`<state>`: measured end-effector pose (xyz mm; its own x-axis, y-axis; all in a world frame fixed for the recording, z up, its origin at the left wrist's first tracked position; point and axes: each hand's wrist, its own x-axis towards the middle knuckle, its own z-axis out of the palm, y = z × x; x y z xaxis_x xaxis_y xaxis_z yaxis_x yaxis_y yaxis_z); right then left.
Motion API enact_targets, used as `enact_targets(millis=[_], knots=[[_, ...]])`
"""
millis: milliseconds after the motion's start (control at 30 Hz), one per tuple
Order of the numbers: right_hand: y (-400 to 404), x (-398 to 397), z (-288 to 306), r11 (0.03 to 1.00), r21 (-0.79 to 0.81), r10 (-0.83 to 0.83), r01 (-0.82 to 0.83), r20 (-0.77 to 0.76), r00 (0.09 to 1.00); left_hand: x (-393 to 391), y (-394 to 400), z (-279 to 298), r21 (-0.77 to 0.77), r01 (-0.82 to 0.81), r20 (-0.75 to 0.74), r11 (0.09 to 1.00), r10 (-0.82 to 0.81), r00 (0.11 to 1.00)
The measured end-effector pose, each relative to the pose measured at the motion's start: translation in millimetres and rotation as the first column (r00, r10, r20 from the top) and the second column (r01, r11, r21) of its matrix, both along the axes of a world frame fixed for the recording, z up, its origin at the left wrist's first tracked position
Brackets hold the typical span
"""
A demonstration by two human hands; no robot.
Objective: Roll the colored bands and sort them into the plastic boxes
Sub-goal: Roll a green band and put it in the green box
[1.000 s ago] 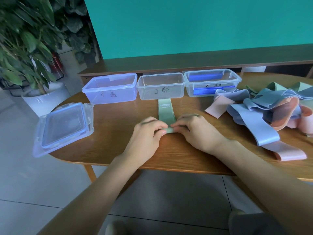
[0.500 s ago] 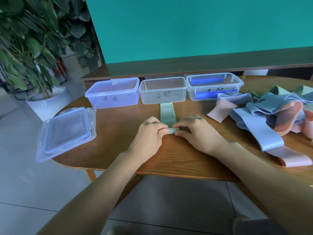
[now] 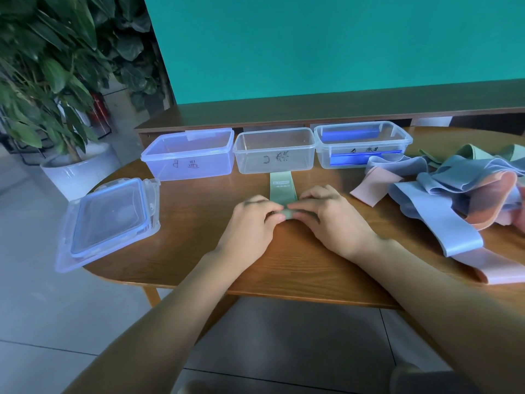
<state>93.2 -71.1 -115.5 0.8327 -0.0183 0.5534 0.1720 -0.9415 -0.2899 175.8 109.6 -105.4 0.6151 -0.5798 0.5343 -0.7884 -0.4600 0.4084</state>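
1. Your left hand (image 3: 252, 223) and right hand (image 3: 331, 216) both pinch the rolled end of the green band (image 3: 282, 191), fingertips meeting on the roll at the table's (image 3: 199, 251) middle.
2. The band's flat tail runs straight away from you, long axis pointing at the clear box marked C (image 3: 274, 153); both hands sit equally near.
3. It looks thin, matte, rubbery, with a small printed label.
4. To your right, loose blue and pink bands (image 3: 443, 206) lie heaped, floppy and wavy.
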Motion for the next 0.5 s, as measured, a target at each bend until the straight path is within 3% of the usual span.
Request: enact_targets(millis=[500], knots=[[-1.5, 9.4, 3.9, 0.999, 0.04, -0.029, 0.034, -0.103, 0.994, 1.3, 0.0, 3.5, 0.054, -0.029, -0.047, 0.998, 0.032, 0.998]])
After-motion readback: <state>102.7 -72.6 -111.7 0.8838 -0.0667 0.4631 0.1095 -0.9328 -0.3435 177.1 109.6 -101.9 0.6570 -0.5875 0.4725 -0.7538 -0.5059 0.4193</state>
